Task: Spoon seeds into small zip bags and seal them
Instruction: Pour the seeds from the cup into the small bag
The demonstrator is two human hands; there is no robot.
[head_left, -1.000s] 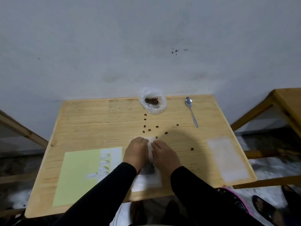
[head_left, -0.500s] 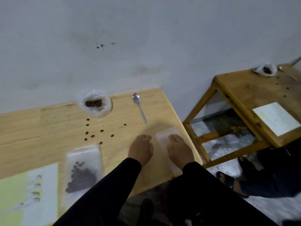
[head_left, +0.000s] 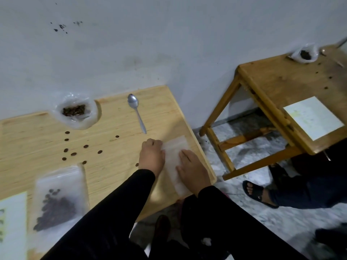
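on empty zip bag [head_left: 175, 147], both hands

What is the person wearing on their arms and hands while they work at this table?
Both arms are covered by long, plain black sleeves that end at the wrists. The left hand and right hand are bare: no gloves. No rings, watch or markings show in this dim view.

A light wooden table [head_left: 116, 166] stands against the wall and carries an open plastic bag of seeds [head_left: 75, 111], a metal spoon [head_left: 135, 111], some loose seeds [head_left: 73, 154], a filled zip bag [head_left: 58, 201] and a stack of empty zip bags [head_left: 175, 162]. A sheet of labels [head_left: 11, 226] lies at its left edge. A second wooden table [head_left: 281, 79] to the right carries another bag of seeds [head_left: 305, 54] and a white sheet [head_left: 313, 117].
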